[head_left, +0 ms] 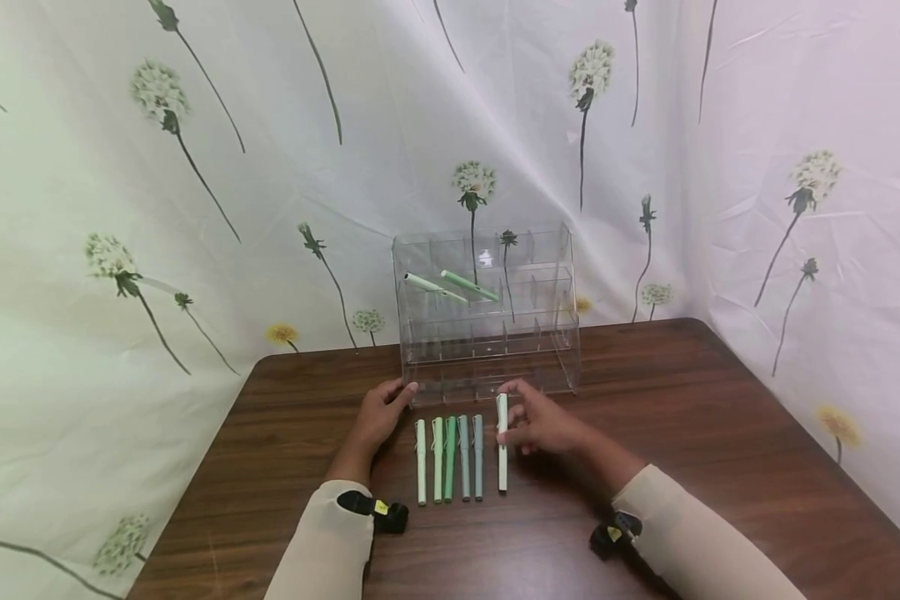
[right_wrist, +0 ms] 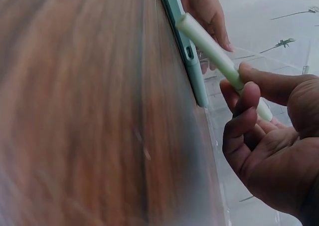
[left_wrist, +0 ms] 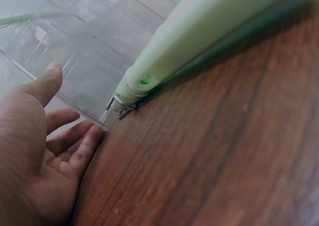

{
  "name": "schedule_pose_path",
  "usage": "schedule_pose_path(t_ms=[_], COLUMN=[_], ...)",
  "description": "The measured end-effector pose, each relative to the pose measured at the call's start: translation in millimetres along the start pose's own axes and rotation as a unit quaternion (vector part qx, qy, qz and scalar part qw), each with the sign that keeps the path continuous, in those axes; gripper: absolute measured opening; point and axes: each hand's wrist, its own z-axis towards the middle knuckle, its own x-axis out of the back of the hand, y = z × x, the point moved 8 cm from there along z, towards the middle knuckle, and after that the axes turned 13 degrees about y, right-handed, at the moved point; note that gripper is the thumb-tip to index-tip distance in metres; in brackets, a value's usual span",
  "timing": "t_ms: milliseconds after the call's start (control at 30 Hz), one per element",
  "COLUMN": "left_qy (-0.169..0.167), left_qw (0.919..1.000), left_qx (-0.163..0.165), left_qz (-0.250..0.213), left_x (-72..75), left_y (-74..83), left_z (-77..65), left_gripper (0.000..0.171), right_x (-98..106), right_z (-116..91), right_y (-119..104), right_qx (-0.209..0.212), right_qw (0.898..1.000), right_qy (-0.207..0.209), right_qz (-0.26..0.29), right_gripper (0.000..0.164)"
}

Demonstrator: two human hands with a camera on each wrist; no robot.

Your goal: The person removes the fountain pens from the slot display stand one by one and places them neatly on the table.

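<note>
My right hand (head_left: 543,423) pinches a whitish-green capped pen (head_left: 502,467) between thumb and fingers, above the table. The right wrist view shows this pen (right_wrist: 212,49) slanting out of the grip. My left hand (head_left: 378,417) lies at the front left corner of a clear tiered organizer (head_left: 487,342); in the left wrist view its fingertips touch the organizer's lower edge (left_wrist: 87,113), with the thumb raised. Between the hands lie several pens side by side: a pale green pen (head_left: 421,467), a light green pen (head_left: 438,462), a green pen (head_left: 450,458) and grey-blue pens (head_left: 465,462).
A pale pen (head_left: 423,284) and a green pen (head_left: 468,285) lean in an upper tier of the organizer. The brown wooden table (head_left: 307,400) meets a floral curtain (head_left: 255,167) behind the organizer.
</note>
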Motion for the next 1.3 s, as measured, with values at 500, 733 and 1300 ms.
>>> schedule_pose_path(t_ms=[500,733,1300], left_qy=[0.000,0.000,-0.004], left_qw=[1.0000,1.0000,0.9999], left_qx=[0.006,0.006,0.011], left_qz=[0.005,0.000,-0.005], left_x=[-0.1,-0.9,-1.5], left_y=[-0.4,-1.6,-2.1], left_z=[-1.1,-0.9,0.1], left_gripper=[0.060,0.058,0.060], right_x=[-5,-5,-13], right_z=[3,6,15], right_y=[11,15,27], right_qx=[0.032,0.053,0.042], right_qw=[0.999,0.998,0.997], right_qy=[0.030,0.035,0.000], right_qz=[-0.004,-0.018,-0.064], right_gripper=[0.081,0.075,0.073])
